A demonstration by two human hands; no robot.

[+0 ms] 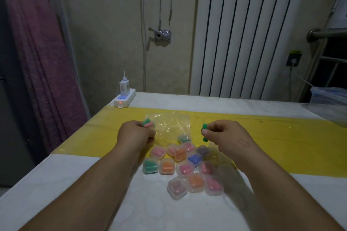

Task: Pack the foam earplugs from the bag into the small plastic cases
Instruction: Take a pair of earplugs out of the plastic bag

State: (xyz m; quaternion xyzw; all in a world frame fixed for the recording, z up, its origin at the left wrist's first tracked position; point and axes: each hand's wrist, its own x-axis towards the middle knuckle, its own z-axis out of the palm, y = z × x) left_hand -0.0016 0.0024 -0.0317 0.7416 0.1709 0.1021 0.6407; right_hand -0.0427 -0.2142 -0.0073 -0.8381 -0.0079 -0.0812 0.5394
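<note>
My left hand [136, 133] holds a small clear plastic case [148, 124] with a green and a pink earplug in it, above the yellow strip. My right hand [223, 135] pinches a green foam earplug [204, 127]; a second green piece [204, 139] shows just below my thumb. Between my hands lies the clear plastic bag [172, 124], crumpled, with a case of green earplugs [184, 138] at its near edge. Several closed cases [187, 169] with pink, orange, green and blue earplugs sit in a cluster in front of the bag.
The table [56, 184] is white with a yellow strip [272, 137] across it. A power strip [124, 100] with a white charger stands at the far left corner. A clear container [328, 97] sits at the far right edge. A radiator and wall stand behind.
</note>
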